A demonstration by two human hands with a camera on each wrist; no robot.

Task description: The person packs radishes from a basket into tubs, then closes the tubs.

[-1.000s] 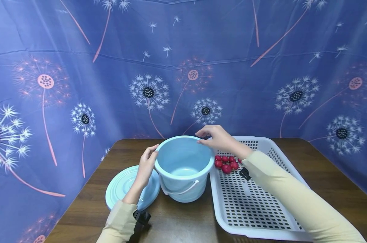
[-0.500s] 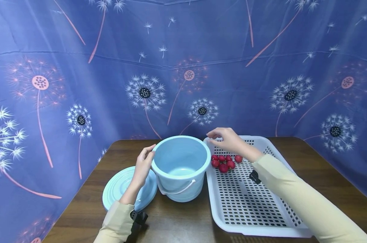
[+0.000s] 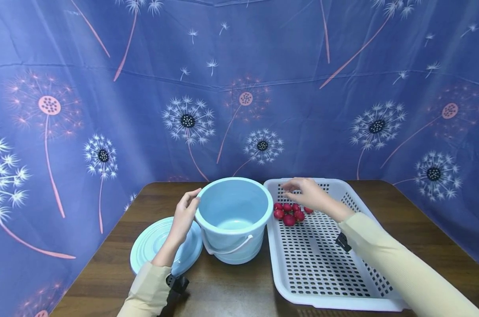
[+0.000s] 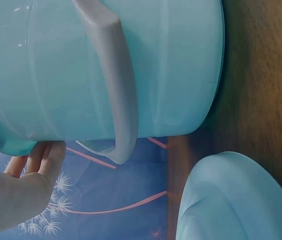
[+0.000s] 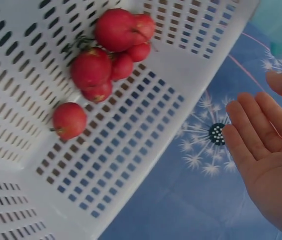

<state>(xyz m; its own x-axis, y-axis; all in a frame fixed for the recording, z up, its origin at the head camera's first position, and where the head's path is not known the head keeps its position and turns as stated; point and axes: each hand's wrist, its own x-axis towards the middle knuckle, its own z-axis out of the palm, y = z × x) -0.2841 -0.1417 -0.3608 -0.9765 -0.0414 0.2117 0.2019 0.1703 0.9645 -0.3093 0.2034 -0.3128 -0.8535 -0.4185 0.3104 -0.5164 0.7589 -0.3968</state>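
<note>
A light blue bucket (image 3: pixel 243 244) stands upright mid-table, with its pale handle (image 3: pixel 233 250) hanging at the front. Its inside shows no contents in the head view. My left hand (image 3: pixel 182 216) holds the bucket's left rim; in the left wrist view its fingertips press under the rim. A white perforated basket (image 3: pixel 277 264) is to the right. Several small red radishes (image 5: pixel 91 69) lie near its far left side. Above them, my right hand (image 3: pixel 308 193) hovers with relaxed fingers; its palm (image 5: pixel 276 175) is bare in the right wrist view.
A round light blue lid (image 3: pixel 144 246) lies on the wooden table (image 3: pixel 231 290), left of the bucket and partly behind my left forearm. A blue dandelion-print cloth (image 3: pixel 223 53) hangs behind the table.
My right hand has moved right and lower, from beside the bucket's rim to above the radishes. My left hand stays at the rim. The view has shifted slightly.
</note>
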